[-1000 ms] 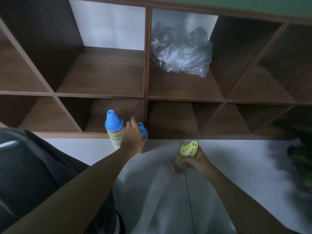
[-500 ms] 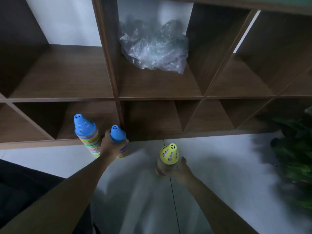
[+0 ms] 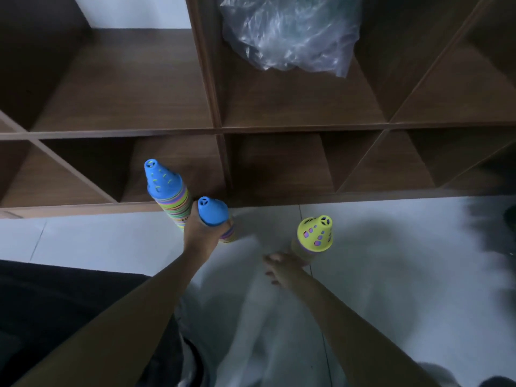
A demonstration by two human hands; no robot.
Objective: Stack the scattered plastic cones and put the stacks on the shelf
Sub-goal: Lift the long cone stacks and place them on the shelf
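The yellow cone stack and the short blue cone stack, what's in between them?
Nothing but bare white floor lies between the yellow cone stack and the short blue cone stack, seen in the head view.

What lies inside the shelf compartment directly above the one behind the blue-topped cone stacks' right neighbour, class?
A crumpled clear plastic bag lies in that upper compartment of the shelf. What it holds is too blurred to tell.

Dim, bluish wide-angle view; shelf [image 3: 251, 129] lines bow at edges, right edge smeared by motion blur.
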